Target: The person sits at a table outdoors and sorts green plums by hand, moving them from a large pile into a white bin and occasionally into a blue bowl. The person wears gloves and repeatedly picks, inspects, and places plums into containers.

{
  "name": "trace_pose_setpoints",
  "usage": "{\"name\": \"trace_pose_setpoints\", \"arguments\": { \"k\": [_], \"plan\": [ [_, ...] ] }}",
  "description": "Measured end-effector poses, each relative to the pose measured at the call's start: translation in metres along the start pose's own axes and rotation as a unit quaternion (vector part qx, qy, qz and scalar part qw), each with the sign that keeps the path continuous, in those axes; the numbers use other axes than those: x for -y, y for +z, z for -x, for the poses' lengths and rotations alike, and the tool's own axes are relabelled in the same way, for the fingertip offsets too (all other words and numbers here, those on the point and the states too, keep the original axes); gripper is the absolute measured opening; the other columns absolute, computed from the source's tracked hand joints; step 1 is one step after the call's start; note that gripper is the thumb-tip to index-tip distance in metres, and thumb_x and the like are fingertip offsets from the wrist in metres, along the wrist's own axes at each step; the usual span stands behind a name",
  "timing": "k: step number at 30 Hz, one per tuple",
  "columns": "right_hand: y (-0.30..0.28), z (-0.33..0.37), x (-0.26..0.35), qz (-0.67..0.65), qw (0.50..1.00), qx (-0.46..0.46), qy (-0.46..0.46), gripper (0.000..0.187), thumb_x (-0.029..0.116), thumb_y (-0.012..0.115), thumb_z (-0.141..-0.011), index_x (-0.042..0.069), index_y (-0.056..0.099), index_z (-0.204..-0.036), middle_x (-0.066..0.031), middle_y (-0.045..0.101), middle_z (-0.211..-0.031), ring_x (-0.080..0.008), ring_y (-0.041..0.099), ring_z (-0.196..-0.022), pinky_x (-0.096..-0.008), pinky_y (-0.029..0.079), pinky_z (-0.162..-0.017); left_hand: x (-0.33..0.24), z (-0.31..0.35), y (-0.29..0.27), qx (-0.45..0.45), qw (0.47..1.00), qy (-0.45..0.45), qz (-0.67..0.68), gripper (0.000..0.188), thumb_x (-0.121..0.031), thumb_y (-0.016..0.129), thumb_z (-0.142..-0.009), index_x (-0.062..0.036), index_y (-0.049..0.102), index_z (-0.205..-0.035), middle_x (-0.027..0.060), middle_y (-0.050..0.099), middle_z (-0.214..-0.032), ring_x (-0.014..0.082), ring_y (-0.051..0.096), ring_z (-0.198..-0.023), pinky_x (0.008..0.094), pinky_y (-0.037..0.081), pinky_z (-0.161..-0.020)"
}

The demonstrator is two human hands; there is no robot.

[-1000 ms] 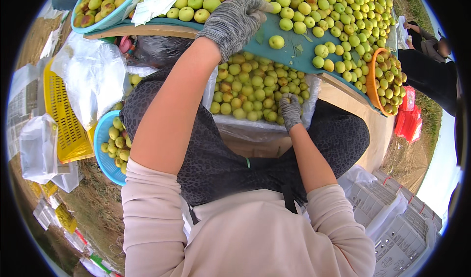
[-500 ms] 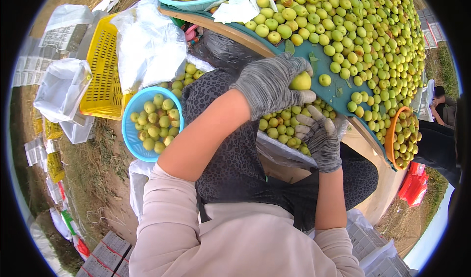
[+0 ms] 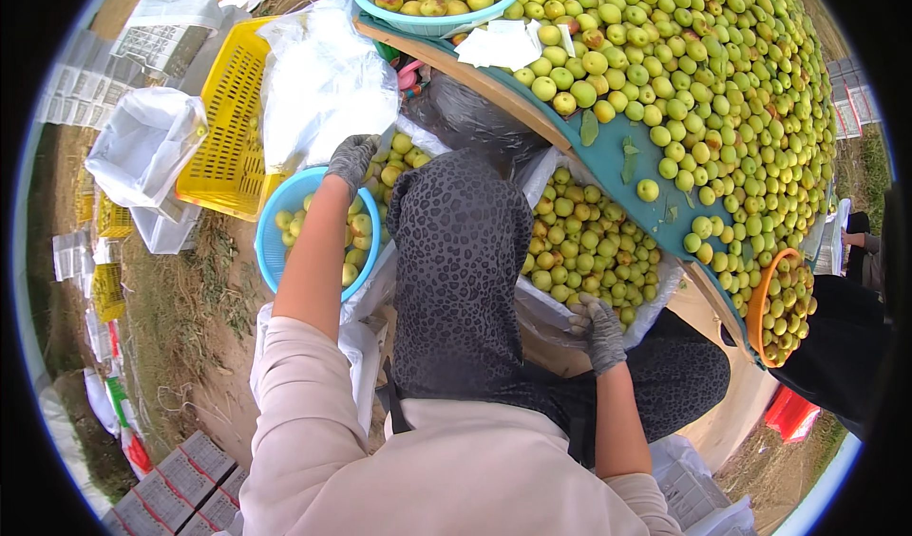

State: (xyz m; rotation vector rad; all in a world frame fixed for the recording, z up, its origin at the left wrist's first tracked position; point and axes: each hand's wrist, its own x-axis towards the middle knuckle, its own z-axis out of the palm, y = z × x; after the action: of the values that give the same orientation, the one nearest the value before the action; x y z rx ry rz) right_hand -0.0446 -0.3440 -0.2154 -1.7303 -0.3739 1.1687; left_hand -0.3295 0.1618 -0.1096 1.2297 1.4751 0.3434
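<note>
My left hand (image 3: 352, 160), in a grey knit glove, is over the rim of a light-blue basket (image 3: 263, 237) on my left. Its fingers point away and are partly hidden, so whether a fruit is in them is unclear. Round yellow-green plum-like fruits (image 3: 359, 227) lie in that basket. My right hand (image 3: 598, 334), gloved too, rests at the near edge of a plastic-lined crate (image 3: 546, 319). Its fingers are stretched and loosely apart, close to the green fruits (image 3: 594, 242) inside, with nothing seen in them.
A sloping table with a blue-green top (image 3: 655, 208) bears a large heap of green fruits (image 3: 722, 90). A blue basket (image 3: 437, 25) and an orange basket (image 3: 757, 308) of fruit stand at its edges. Left are a yellow crate (image 3: 223, 109) and a white-lined crate (image 3: 142, 151).
My left hand swung left from above the lined crate, where it held a green fruit, to the blue basket. My right hand drew slightly nearer to me. The view shifted a little.
</note>
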Motion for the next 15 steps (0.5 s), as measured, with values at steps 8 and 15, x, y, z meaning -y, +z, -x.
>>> {"name": "trace_pose_setpoints", "arguments": {
  "k": [8,15],
  "plan": [
    [0.005,-0.018,-0.003,0.08,0.994,0.051,-0.044,0.042,0.029,0.06,-0.092,0.0,0.053,-0.12,-0.009,0.063,-0.092,-0.0169,0.06,-0.069,-0.0265,0.05,-0.059,-0.047,0.101,-0.02,0.292,0.803,0.022,0.52,0.062,-0.037,0.062,-0.088,0.0002,0.045,-0.135,0.0202,0.05,-0.132,0.0323,0.055,-0.11,0.042,0.05,-0.094],
    [0.013,-0.039,-0.096,0.121,0.987,0.09,-0.047,0.036,0.028,0.066,-0.09,0.004,0.053,-0.113,-0.0024,0.055,-0.083,-0.0121,0.051,-0.062,-0.0232,0.042,-0.053,-0.035,0.16,-0.034,0.299,0.858,0.125,0.399,0.068,-0.011,0.072,-0.076,0.0022,0.043,-0.136,0.0166,0.053,-0.127,0.0311,0.056,-0.117,0.0394,0.047,-0.101]
  ]
}}
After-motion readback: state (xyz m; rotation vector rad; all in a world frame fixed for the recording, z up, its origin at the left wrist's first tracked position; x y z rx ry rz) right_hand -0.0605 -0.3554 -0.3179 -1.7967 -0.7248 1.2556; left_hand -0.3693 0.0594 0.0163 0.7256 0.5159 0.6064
